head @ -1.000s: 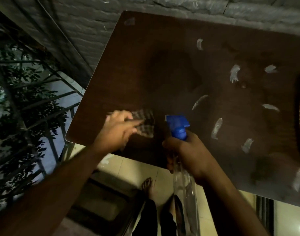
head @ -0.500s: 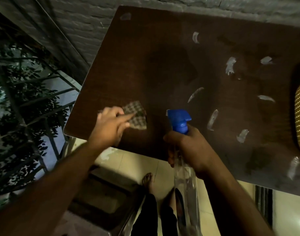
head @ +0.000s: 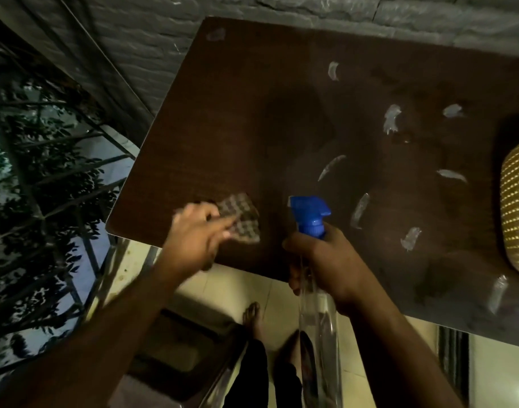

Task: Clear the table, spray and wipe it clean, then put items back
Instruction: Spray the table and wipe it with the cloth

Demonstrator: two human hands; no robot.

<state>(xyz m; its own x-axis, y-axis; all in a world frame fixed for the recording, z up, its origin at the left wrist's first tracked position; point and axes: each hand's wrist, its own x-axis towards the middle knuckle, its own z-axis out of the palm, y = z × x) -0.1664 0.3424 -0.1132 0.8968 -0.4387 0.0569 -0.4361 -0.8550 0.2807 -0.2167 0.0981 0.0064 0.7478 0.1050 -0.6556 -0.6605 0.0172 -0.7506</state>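
Note:
The dark brown wooden table (head: 252,119) fills the upper middle of the view, with several pale streaks on its right half. My left hand (head: 195,235) presses a small checked cloth (head: 242,220) flat on the table near its front left corner. My right hand (head: 330,262) grips the neck of a clear spray bottle (head: 318,325) with a blue trigger head (head: 310,213), held upright at the table's front edge, nozzle pointing left over the tabletop.
A yellow woven round object (head: 516,207) lies at the table's right edge. A grey brick wall (head: 282,7) runs behind the table. A metal railing with foliage (head: 46,178) stands to the left. My bare feet (head: 254,319) are on pale floor tiles below.
My left hand with the cloth has shifted slightly along the front left part of the table. The spray bottle stays nearly still in my right hand.

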